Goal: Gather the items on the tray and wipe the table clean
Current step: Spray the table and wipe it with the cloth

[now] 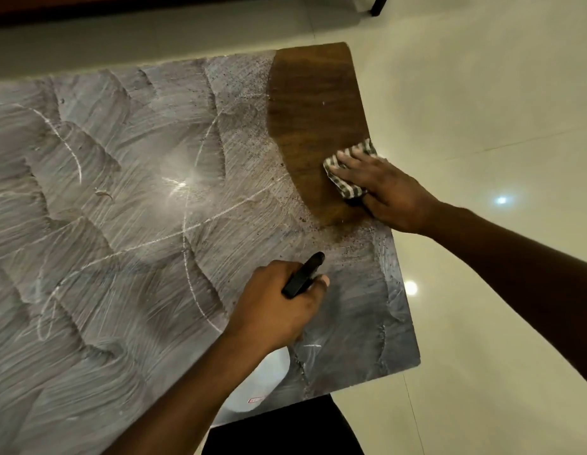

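The table (pixel 121 192) is nearly all coated in a streaky whitish film. Only a strip of bare dark wood (pixel 311 110) shows, from the far right corner down along the right edge. No tray or loose items are in view, so the step in hand looks like the wiping.

The spray bottle (pixel 269 372) is held over the near right part of the table. Its black head (pixel 303 274) lies on a diagonal, with the nozzle aimed toward the right edge and the cloth.

The striped cloth (pixel 347 188) lies bunched at the right edge, at the near end of the cleaned strip.

The right hand (pixel 384 188) presses it down with flat, spread fingers. The left hand (pixel 285 310) is wrapped tightly around the bottle's neck.

The next move probably calls for firm, overlapping strokes from the wood into the film, leftward and toward the near edge.
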A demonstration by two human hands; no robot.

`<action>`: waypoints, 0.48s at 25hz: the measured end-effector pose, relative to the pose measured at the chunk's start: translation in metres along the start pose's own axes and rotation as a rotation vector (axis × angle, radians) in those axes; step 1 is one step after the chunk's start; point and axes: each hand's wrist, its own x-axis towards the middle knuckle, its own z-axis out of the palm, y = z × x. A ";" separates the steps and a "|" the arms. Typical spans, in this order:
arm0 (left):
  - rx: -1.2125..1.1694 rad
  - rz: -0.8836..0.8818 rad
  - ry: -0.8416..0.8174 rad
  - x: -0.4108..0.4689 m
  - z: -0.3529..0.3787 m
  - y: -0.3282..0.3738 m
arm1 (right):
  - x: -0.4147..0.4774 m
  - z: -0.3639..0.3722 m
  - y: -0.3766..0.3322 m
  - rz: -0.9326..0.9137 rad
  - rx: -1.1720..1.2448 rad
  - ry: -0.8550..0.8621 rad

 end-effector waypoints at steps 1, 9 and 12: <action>0.001 0.011 -0.021 -0.006 0.004 -0.002 | -0.012 0.001 0.003 -0.040 0.021 -0.040; 0.045 0.053 -0.033 -0.050 0.036 -0.032 | -0.036 0.026 -0.016 0.074 0.097 0.003; 0.015 0.050 -0.041 -0.055 0.048 -0.035 | -0.089 0.043 -0.028 0.004 0.077 -0.055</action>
